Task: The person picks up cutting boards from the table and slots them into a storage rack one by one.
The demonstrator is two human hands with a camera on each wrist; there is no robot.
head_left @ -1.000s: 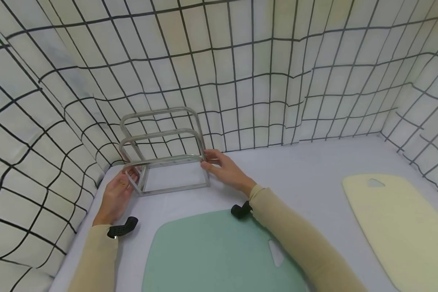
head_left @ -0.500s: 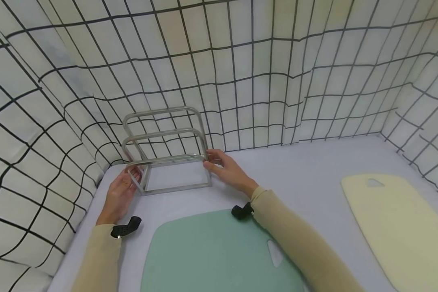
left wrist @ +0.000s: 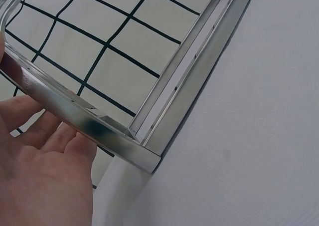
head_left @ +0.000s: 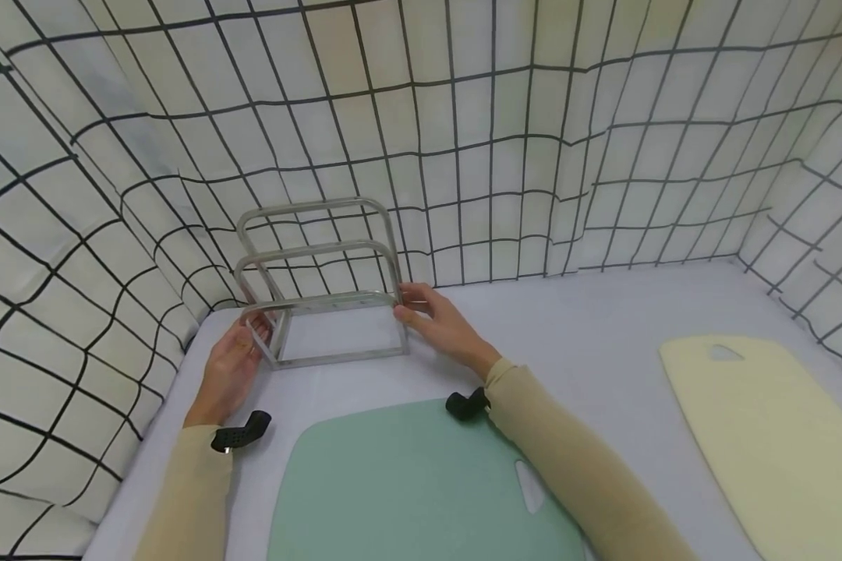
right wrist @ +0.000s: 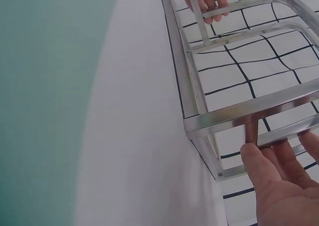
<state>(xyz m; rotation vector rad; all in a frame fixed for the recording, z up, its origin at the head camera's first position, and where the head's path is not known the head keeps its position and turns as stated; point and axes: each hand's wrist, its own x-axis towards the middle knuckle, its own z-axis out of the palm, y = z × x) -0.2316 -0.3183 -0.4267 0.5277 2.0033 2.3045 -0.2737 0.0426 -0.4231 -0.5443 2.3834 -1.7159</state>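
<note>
A silver metal rack (head_left: 340, 358) with three upright loops stands at the back left of the white table. My left hand (head_left: 230, 370) holds its left side. In the left wrist view, the fingers (left wrist: 62, 138) of that hand reach behind the flat side bar, and the thumb is mostly out of frame. My right hand (head_left: 449, 327) grips the rack's right side, thumb in front and fingers farther back. The right wrist view shows the right thumb (right wrist: 254, 158) against a side bar (right wrist: 224, 113), with the left fingers (right wrist: 205, 1) at the far end.
A green cutting board (head_left: 407, 483) lies in front of the rack, partly under my right forearm. A cream cutting board (head_left: 758, 421) lies at the right. White cloth walls with dark grid lines (head_left: 491, 140) close off the back and sides.
The rack has shifted slightly right across the table, with both hands on it. In the last half second it barely moves, and the head view has tilted a little.
</note>
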